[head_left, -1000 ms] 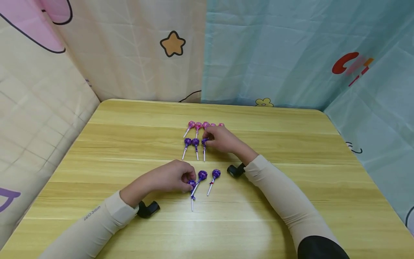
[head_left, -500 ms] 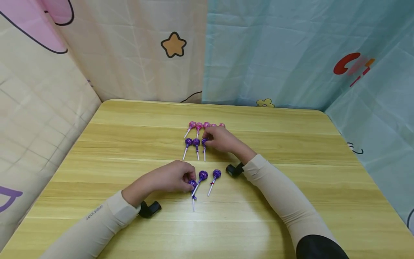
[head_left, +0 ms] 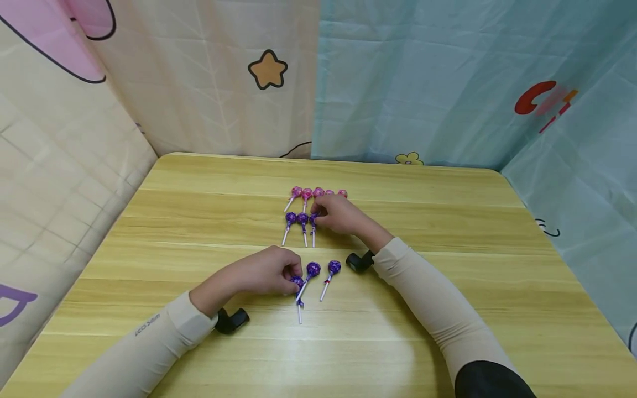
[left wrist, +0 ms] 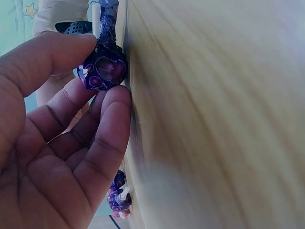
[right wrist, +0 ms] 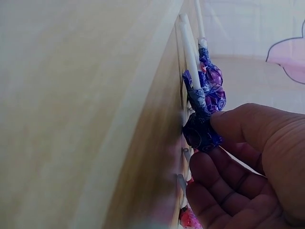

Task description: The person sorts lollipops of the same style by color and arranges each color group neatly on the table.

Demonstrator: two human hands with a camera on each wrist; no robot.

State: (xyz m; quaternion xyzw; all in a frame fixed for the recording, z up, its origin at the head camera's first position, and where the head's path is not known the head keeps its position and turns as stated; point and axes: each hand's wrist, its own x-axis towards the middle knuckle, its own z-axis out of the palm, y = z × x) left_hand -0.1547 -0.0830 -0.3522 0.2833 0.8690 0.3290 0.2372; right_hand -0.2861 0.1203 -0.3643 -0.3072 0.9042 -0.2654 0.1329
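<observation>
My right hand (head_left: 339, 214) pinches the head of a purple-wrapped lollipop (right wrist: 202, 133) at the right end of a short purple row. Two more purple lollipops, one of them the middle lollipop (head_left: 302, 219), lie close to its left with sticks toward me. Nearer me, my left hand (head_left: 269, 271) holds another purple lollipop (left wrist: 104, 69) by its head, thumb on one side and fingers on the other. A loose purple lollipop (head_left: 313, 269) lies against that one, its stick crossing over it. To the right lies a separate purple lollipop (head_left: 334, 267) with a red band.
Behind the purple row runs a row of several pink lollipops (head_left: 307, 193), partly covered by the right hand. Everything lies on a wood-grain table (head_left: 423, 309). Printed curtains (head_left: 199, 83) stand along its back and sides. A black wrist camera (head_left: 360, 262) sits under each wrist.
The lollipop in my right hand has shifted slightly left, closer to the one beside it, and its stick stands straighter. My left hand keeps its hold in the same place.
</observation>
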